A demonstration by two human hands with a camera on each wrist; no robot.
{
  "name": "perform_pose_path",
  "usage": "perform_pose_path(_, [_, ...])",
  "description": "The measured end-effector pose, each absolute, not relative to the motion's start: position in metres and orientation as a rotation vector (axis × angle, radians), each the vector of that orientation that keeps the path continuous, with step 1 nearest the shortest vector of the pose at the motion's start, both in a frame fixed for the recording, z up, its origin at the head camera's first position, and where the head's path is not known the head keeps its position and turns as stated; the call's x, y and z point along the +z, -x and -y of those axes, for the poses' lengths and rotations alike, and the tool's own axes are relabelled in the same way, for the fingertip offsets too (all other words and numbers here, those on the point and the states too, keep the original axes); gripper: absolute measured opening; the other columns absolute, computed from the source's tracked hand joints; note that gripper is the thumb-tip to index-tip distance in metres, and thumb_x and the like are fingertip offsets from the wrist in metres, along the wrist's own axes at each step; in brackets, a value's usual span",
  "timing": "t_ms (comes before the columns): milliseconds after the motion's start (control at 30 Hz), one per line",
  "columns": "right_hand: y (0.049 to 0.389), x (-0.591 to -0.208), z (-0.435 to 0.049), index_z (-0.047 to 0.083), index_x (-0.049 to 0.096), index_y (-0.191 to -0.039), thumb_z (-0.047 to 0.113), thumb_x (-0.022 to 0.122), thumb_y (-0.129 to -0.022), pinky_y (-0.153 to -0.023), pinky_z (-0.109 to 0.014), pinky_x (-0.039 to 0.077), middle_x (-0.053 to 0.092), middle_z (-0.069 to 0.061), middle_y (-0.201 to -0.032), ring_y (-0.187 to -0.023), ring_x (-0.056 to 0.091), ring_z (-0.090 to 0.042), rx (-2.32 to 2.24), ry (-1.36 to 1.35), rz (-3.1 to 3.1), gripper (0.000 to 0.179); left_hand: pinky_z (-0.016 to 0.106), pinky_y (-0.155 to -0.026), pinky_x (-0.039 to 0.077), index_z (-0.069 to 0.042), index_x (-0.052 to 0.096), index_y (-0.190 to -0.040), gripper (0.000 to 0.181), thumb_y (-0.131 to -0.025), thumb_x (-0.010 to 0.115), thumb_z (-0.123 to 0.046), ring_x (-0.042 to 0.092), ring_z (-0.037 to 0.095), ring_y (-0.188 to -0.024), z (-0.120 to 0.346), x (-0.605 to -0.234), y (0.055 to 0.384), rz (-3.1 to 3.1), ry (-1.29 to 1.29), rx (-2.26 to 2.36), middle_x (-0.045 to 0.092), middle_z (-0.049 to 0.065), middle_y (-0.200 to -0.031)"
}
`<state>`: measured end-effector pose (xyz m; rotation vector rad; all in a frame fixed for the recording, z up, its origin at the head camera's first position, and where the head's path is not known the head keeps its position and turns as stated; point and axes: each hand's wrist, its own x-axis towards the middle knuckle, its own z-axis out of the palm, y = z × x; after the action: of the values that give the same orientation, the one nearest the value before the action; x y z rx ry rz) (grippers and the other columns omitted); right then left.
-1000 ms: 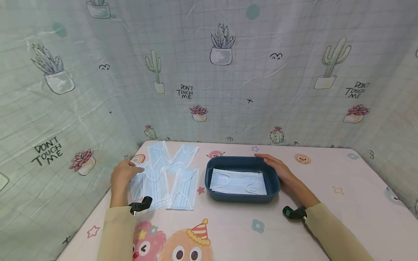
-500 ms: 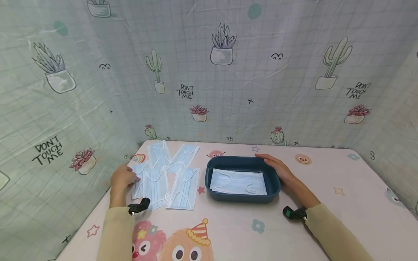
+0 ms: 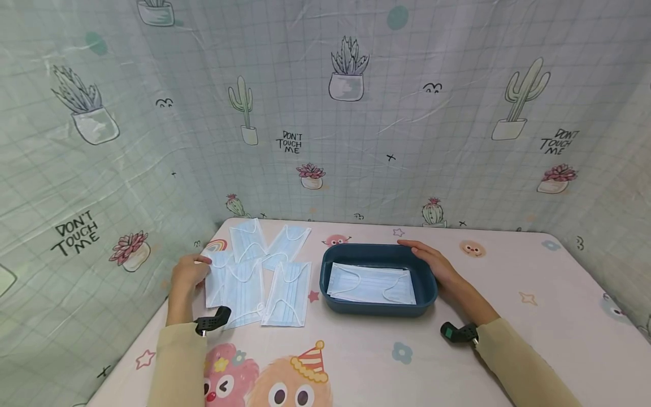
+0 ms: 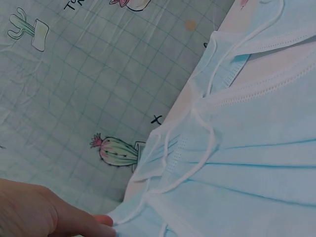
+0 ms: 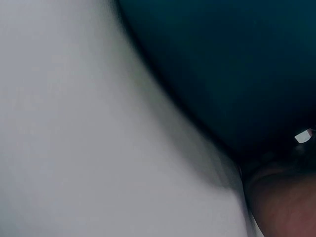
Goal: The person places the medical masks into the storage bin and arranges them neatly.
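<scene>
In the head view, my left hand (image 3: 189, 273) is at the outer edge of the leftmost blue face mask (image 3: 216, 282), which lies partly under its neighbour. The left wrist view shows thumb and a fingertip (image 4: 104, 228) pinching that mask's edge. More masks lie flat beside it: one in front (image 3: 244, 294), one to its right (image 3: 287, 294), and two behind. My right hand (image 3: 432, 263) rests with extended fingers along the right rim of a dark blue bin (image 3: 376, 308). Inside the bin, several masks (image 3: 373, 284) lie stacked. Close up, the right wrist view shows the bin's dark wall (image 5: 217, 64).
A pale cloth printed with cartoon figures (image 3: 290, 379) covers the table. A patterned curtain (image 3: 386, 124) hangs along the back and both sides, close to my left hand. Black wrist cameras (image 3: 212, 320) sit at both wrists.
My left hand has moved slightly left, from over the leftmost mask to its outer edge. That mask has shifted a little away from me. My right hand and the bin stay put.
</scene>
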<state>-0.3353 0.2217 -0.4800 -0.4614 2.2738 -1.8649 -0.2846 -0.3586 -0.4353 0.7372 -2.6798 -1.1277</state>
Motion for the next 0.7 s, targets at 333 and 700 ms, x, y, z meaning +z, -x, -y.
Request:
perform_pose_path(333, [0.335, -0.481, -0.221, 0.013, 0.044, -0.157, 0.029, 0.037, -0.113, -0.130, -0.061, 0.007, 0.031, -0.011, -0.170, -0.162, 0.014, -0.034, -1.881, 0.447, -2.242, 0.048, 0.048, -0.080, 0.054, 0.014, 0.066, -0.121, 0.037, -0.089, 0.061, -0.003, 0.059, 0.048, -0.107, 0.354, -0.421, 0.278, 2.643, -0.604, -1.053, 0.060, 0.038, -0.129])
perform_pose_path(700, [0.337, -0.483, -0.221, 0.011, 0.044, -0.157, 0.029, 0.037, -0.113, -0.130, -0.061, 0.008, 0.031, -0.012, -0.169, -0.161, 0.016, -0.034, -1.887, 0.468, -2.251, 0.048, 0.059, -0.094, 0.054, 0.010, 0.067, -0.127, 0.038, -0.094, 0.053, -0.003, 0.058, 0.050, -0.113, 0.344, -0.398, 0.275, 2.669, -0.477, -0.974, 0.059, 0.037, -0.135])
